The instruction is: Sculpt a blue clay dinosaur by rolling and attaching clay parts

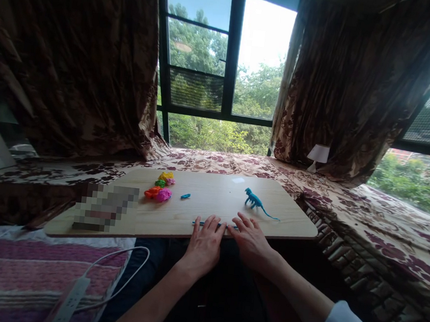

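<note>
My left hand (205,242) lies palm down at the near edge of the wooden table, its fingers stretched over a thin blue roll of clay (197,223). Beside it my right hand (247,236) rests flat too, fingers spread on the roll's right part. Most of the roll is hidden under both hands. A blue clay dinosaur figure (255,201) with a long tail stands just beyond my right hand. Farther left lies a small blue clay piece (185,196). Lumps of orange clay (152,192), pink clay (164,195), green clay (160,183) and yellow clay (166,176) sit together.
The light wooden table (213,181) spans my lap. A blurred-out flat object (106,208) lies at its left end. A power strip (69,302) with a white cable rests on the striped bedding at left. A small lamp (318,154) stands on the window ledge.
</note>
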`<state>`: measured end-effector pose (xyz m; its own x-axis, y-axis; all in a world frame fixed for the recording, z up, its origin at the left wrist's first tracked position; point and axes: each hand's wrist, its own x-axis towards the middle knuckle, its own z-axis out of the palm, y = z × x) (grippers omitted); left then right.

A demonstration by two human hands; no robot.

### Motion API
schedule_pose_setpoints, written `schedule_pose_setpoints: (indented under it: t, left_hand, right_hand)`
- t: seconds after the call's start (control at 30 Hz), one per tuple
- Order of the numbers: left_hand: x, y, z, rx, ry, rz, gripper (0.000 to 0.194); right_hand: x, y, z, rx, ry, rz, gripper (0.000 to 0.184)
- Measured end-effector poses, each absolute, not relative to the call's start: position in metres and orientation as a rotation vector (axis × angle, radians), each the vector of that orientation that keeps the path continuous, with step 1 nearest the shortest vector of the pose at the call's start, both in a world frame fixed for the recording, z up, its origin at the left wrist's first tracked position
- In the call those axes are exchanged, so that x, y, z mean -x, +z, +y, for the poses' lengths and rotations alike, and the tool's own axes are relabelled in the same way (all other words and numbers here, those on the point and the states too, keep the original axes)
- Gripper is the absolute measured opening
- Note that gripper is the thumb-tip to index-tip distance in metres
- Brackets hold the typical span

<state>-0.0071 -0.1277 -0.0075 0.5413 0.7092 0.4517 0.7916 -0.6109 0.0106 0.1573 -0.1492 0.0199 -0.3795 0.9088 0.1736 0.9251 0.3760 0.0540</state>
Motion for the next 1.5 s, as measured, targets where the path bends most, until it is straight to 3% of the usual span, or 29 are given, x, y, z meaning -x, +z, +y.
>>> schedule_pose_setpoints:
  t: [0.53, 0.8, 1.5]
  left_hand:
    - [0.004, -0.007, -0.124, 2.573, -0.589, -1.298, 0.052]
    - [0.008, -0.006, -0.132, 2.582, -0.571, -1.296, 0.050]
    - [0.000, -0.012, -0.141, 2.602, -0.562, -1.243, 0.053]
  right_hand:
    - [-0.157, 0.015, -0.147, 1.746, -0.221, -2.449, 0.051]
    - [-0.173, 0.012, -0.148, 1.764, -0.220, -2.398, 0.064]
    - [-0.173, 0.007, -0.167, 1.711, -0.252, -2.460, 0.050]
